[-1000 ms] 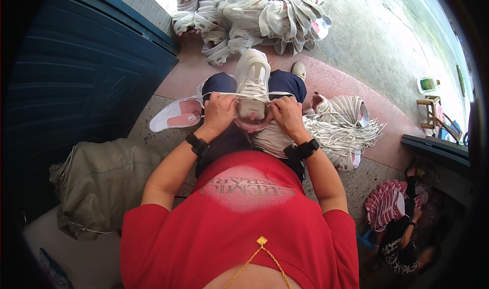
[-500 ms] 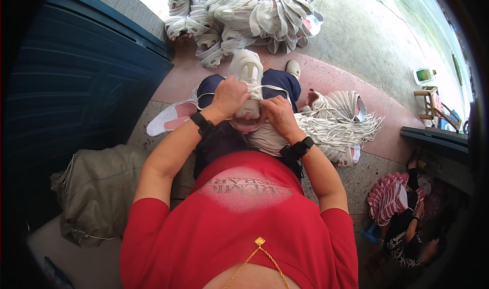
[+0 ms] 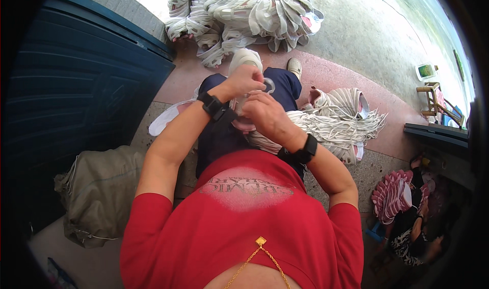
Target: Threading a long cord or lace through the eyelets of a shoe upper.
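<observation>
A white shoe upper (image 3: 245,58) rests toe-outward between my knees, its middle hidden by my hands. My left hand (image 3: 243,80) crosses over it with the fingertips pinched. A pale loop of shoelace (image 3: 270,85) curves out beside those fingertips. Just below and to the right, my right hand (image 3: 265,115) is closed over the lacing and tongue area, its fingers bent inward; what they grip is covered. Part of the upper's pink lining (image 3: 244,126) shows under the hands.
More white uppers with a bundle of laces (image 3: 336,121) lie right of my thigh. A large heap of uppers (image 3: 254,14) is ahead. A dark blue door (image 3: 91,65) and a sack (image 3: 99,187) stand left. At lower right, a person (image 3: 412,233) sits by pink uppers (image 3: 391,195).
My hands have come together over the shoe's lacing; before, they were apart at its two sides, drawing the laces outward. The left has moved right, the right inward to the left.
</observation>
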Motion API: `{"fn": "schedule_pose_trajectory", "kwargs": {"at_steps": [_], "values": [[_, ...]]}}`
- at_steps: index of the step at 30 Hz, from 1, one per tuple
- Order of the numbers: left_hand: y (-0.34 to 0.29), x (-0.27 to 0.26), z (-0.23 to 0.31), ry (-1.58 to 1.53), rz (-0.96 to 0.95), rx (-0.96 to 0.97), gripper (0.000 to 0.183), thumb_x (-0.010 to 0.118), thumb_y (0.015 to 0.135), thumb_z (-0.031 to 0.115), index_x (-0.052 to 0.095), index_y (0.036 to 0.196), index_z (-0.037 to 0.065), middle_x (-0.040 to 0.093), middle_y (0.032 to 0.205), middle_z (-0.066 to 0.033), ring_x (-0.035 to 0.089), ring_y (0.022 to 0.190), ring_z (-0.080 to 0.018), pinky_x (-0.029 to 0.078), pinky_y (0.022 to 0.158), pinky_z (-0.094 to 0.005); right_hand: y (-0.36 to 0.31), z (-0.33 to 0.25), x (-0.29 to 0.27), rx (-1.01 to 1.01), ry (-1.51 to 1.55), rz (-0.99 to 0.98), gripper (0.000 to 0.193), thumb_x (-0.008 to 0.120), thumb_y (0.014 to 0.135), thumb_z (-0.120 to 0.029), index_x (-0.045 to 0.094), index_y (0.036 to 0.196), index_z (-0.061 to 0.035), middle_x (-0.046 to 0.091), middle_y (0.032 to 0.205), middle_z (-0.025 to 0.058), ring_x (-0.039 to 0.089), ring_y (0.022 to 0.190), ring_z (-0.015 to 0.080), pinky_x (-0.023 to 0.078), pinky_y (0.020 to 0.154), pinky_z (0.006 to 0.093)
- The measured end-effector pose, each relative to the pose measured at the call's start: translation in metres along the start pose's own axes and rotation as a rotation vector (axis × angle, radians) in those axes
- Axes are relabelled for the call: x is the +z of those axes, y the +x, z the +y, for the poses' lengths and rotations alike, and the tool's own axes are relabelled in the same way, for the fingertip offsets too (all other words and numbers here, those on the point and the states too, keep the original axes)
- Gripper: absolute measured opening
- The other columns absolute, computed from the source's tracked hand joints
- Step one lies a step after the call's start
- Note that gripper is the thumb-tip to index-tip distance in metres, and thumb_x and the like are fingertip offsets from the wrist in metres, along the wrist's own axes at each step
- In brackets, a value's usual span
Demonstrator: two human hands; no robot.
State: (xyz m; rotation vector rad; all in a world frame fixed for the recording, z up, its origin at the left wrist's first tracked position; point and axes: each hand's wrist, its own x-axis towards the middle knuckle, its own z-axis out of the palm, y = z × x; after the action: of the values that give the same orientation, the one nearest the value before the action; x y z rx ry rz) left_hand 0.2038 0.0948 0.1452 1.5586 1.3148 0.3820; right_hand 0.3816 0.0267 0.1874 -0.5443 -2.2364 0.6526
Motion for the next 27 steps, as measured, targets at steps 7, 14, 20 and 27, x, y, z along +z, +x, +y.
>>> {"fn": "schedule_pose_trajectory", "kwargs": {"at_steps": [7, 14, 20, 27], "values": [[-0.006, 0.004, -0.016, 0.61, -0.006, 0.365, 0.028, 0.066, 0.083, 0.031, 0.075, 0.092, 0.006, 0.071, 0.088, -0.0152, 0.068, 0.089, -0.0336, 0.05, 0.083, -0.0484, 0.047, -0.047, -0.113, 0.205, 0.59, 0.507, 0.01, 0.06, 0.1, -0.009, 0.057, 0.102, 0.0007, 0.068, 0.084, 0.0097, 0.067, 0.081, 0.0167, 0.054, 0.079, 0.0306], [-0.015, -0.006, -0.006, 0.795, -0.18, 0.135, 0.025, 0.066, 0.084, 0.028, 0.075, 0.088, 0.005, 0.072, 0.091, -0.0182, 0.067, 0.087, -0.0378, 0.05, 0.086, -0.0483, 0.046, -0.041, -0.114, 0.394, 0.685, 0.493, 0.023, 0.058, 0.102, -0.021, 0.052, 0.109, 0.0009, 0.065, 0.081, 0.0061, 0.062, 0.075, 0.0122, 0.052, 0.072, 0.0261], [-0.035, -0.017, 0.004, 0.735, -0.184, 0.148, 0.019, 0.07, 0.081, 0.026, 0.073, 0.083, 0.008, 0.069, 0.077, -0.0156, 0.067, 0.084, -0.0346, 0.048, 0.077, -0.0448, 0.021, -0.01, -0.116, 0.655, 0.913, 0.292, 0.021, 0.054, 0.105, -0.024, 0.053, 0.111, -0.0042, 0.057, 0.076, 0.0008, 0.053, 0.067, 0.0078, 0.045, 0.063, 0.0227], [-0.099, -0.02, -0.021, 1.183, 0.055, 0.719, 0.014, 0.064, 0.075, 0.02, 0.068, 0.082, 0.008, 0.06, 0.064, -0.0018, 0.056, 0.071, -0.0168, 0.04, 0.069, -0.0345, -0.042, 0.027, 0.012, 0.83, 0.569, -0.141, 0.02, 0.061, 0.095, -0.018, 0.067, 0.093, 0.0003, 0.064, 0.076, 0.0088, 0.06, 0.072, 0.0168, 0.049, 0.069, 0.031]]}}
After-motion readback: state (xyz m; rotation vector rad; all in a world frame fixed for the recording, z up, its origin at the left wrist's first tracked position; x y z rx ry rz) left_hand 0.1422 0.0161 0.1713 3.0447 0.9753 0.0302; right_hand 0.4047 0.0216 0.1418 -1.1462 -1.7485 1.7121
